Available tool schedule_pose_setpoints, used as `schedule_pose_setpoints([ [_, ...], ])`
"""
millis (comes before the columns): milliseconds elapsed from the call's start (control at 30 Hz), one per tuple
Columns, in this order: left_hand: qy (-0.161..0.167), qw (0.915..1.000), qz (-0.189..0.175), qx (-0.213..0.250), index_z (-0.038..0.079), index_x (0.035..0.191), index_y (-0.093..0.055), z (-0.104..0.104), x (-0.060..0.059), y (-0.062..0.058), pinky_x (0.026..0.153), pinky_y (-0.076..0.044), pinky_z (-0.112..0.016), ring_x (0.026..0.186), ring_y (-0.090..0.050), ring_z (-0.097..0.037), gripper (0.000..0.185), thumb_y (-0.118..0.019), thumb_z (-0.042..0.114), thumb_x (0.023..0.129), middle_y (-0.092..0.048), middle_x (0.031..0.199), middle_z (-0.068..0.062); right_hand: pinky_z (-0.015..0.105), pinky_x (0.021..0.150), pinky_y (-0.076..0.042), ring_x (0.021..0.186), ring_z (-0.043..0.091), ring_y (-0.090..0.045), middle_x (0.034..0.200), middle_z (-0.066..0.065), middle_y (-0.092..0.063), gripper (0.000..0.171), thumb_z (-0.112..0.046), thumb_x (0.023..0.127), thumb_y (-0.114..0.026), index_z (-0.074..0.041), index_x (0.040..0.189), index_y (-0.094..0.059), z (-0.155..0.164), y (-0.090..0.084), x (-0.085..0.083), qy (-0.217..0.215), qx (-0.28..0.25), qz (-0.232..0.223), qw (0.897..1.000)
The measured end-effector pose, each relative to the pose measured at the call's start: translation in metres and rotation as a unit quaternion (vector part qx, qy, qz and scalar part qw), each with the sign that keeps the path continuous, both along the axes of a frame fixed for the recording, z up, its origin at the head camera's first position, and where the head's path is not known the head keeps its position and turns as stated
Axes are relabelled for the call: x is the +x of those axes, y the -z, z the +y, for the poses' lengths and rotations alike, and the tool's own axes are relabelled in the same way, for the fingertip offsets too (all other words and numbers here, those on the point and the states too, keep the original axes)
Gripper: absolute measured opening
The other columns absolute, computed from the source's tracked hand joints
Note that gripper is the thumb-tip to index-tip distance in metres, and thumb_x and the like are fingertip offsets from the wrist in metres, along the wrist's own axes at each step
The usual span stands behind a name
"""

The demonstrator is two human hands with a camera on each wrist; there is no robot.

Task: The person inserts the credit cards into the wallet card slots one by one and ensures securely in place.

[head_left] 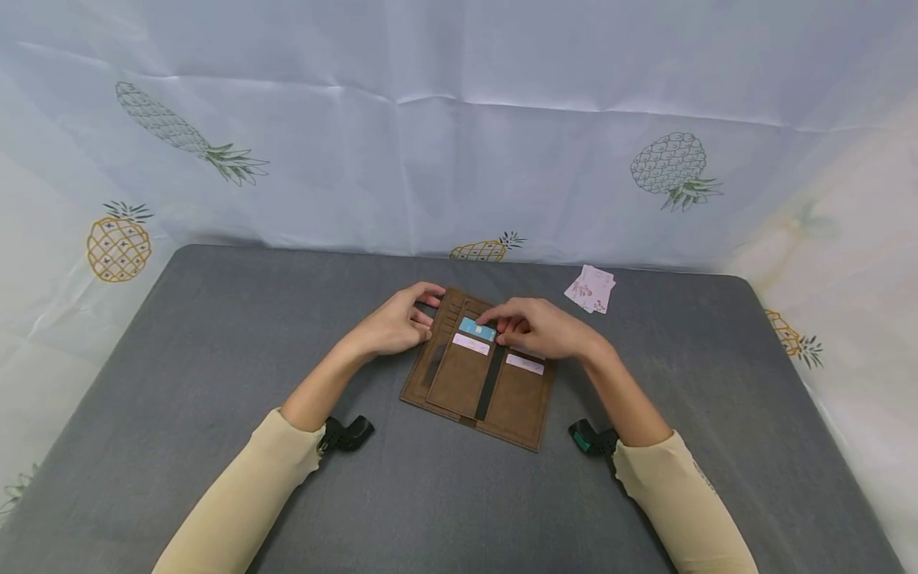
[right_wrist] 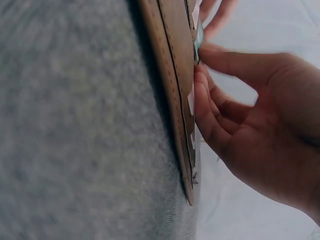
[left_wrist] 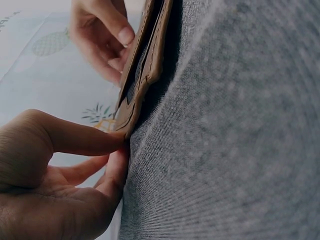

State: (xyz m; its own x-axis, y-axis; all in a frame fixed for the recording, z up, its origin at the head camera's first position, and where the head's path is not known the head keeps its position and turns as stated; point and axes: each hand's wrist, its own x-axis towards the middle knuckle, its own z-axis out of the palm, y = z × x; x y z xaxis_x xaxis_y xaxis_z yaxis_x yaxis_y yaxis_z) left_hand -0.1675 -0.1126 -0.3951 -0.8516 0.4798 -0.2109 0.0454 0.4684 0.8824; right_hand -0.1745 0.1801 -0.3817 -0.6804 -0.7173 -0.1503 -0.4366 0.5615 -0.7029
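Observation:
A brown wallet [head_left: 457, 383] lies opened out on the table, with a dark strap [head_left: 491, 383] across it. My left hand [head_left: 396, 320] pinches its left edge; in the left wrist view the thumb [left_wrist: 90, 140] lies on the leather and fingers are below. A blue card [head_left: 477, 329] stands partly out of a slot, above a pale pink card [head_left: 471, 344]. Over the wallet, my right hand [head_left: 543, 328] holds the blue card, index fingertip at its top edge and thumb near its right side. Another pale pink card [head_left: 525, 364] shows in a slot on the right.
Several pink patterned cards [head_left: 591, 288] lie in a loose stack near the back edge of the grey table [head_left: 645, 510]. Behind it hangs a pale curtain [head_left: 430, 159] printed with pineapples. Black wrist devices [head_left: 347, 434] sit below both forearms.

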Motion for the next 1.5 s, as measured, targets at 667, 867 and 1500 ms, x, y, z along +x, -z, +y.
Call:
schedule_pose_setpoints([
  [667, -0.002, 1.0, 0.005, -0.002, 0.002, 0.162, -0.042, -0.003, 0.001, 0.002, 0.093, -0.056, -0.037, 0.118, -0.066, -0.036, 0.067, -0.059, -0.01, 0.098, -0.05, 0.155, -0.026, 0.023, 0.083, -0.056, 0.098, 0.014, -0.07, 0.117, 0.017, -0.077, 0.038, -0.004, 0.107, -0.064, 0.001, 0.145, -0.067, 0.019, 0.001, -0.013, 0.045, -0.069, -0.064, 0.995],
  [867, 0.002, 1.0, 0.007, -0.001, 0.003, 0.162, -0.042, -0.002, 0.001, 0.002, 0.092, -0.056, -0.036, 0.116, -0.066, -0.034, 0.067, -0.059, -0.01, 0.099, -0.05, 0.156, -0.025, 0.023, 0.087, -0.059, 0.11, 0.013, -0.072, 0.132, 0.024, -0.073, 0.043, -0.011, 0.107, -0.069, 0.003, 0.147, -0.064, 0.065, -0.012, -0.019, 0.172, -0.067, -0.031, 0.982],
  [1500, 0.0, 1.0, 0.005, -0.001, 0.004, 0.162, -0.043, -0.001, 0.002, 0.002, 0.091, -0.055, -0.034, 0.113, -0.067, -0.032, 0.067, -0.059, -0.009, 0.099, -0.05, 0.156, -0.024, 0.069, 0.12, -0.039, 0.144, 0.056, -0.041, 0.159, 0.045, -0.032, 0.095, -0.03, 0.091, -0.087, 0.018, 0.158, -0.039, 0.125, 0.005, -0.029, 0.343, 0.114, 0.021, 0.932],
])
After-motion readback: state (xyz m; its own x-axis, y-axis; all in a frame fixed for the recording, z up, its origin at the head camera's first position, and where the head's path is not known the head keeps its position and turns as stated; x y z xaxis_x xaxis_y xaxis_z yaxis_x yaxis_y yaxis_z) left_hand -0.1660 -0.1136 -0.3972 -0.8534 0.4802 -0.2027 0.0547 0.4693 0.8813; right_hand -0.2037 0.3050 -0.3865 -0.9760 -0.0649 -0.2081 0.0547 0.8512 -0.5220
